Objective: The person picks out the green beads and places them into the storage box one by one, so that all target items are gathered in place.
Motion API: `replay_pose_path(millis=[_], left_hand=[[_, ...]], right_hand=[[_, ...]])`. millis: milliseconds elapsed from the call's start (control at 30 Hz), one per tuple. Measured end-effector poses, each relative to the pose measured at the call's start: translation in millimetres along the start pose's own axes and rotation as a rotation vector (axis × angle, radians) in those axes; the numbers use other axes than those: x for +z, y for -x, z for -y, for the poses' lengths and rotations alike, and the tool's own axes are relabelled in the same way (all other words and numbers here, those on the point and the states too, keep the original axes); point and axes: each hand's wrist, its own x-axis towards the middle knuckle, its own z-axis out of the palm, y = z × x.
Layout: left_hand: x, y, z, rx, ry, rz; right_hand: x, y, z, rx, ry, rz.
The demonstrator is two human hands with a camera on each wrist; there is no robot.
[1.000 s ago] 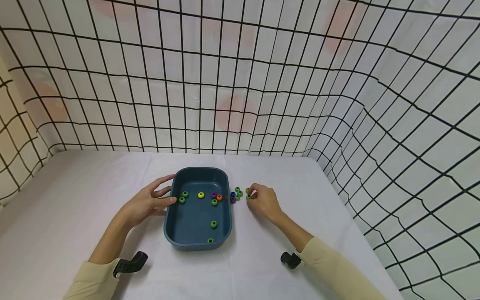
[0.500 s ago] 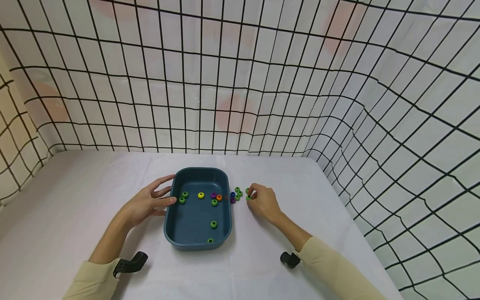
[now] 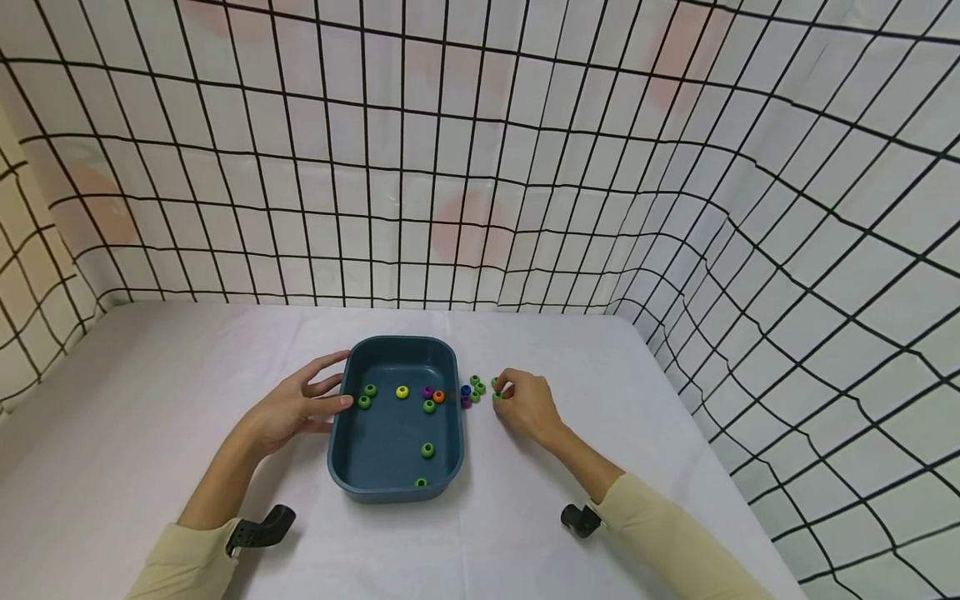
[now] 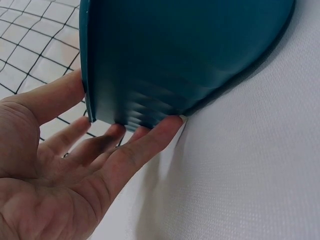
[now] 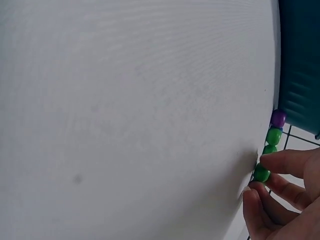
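From well back, the head view faces forward and down over the table [image 3: 517,533], tray [image 3: 382,450] and mesh [image 3: 400,218]. Both wrist views are low, close and tilted sideways: the left faces the tray's wall past the left fingers [image 4: 145,150]; the right skims the table toward the right fingers [image 5: 289,162] and the tray's opposite side. All three share the tray.

Soft, even light fills the head view, leaving faint shadows on the white bench [image 3: 510,533], and the black net [image 3: 402,107] looks stretched toward the right edge. Pale glints ripple across the tray [image 4: 165,55] in the left wrist view; the right wrist view is greyer, a broad soft-edged shadow beside the right hand [image 5: 306,202].
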Motion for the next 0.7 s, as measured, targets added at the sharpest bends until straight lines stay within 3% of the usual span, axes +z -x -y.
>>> replay_pose_path(millis=[300, 700], left_hand=[[0.0, -0.1, -0.2, 0.006, 0.004, 0.005], [-0.9, -0.7, 0.4, -0.001, -0.001, 0.001]], right_hand=[[-6.4, -3.2, 12.5, -0.025, -0.047, -0.021], [-19.1, -0.3, 51.5, -0.089, -0.133, -0.021]])
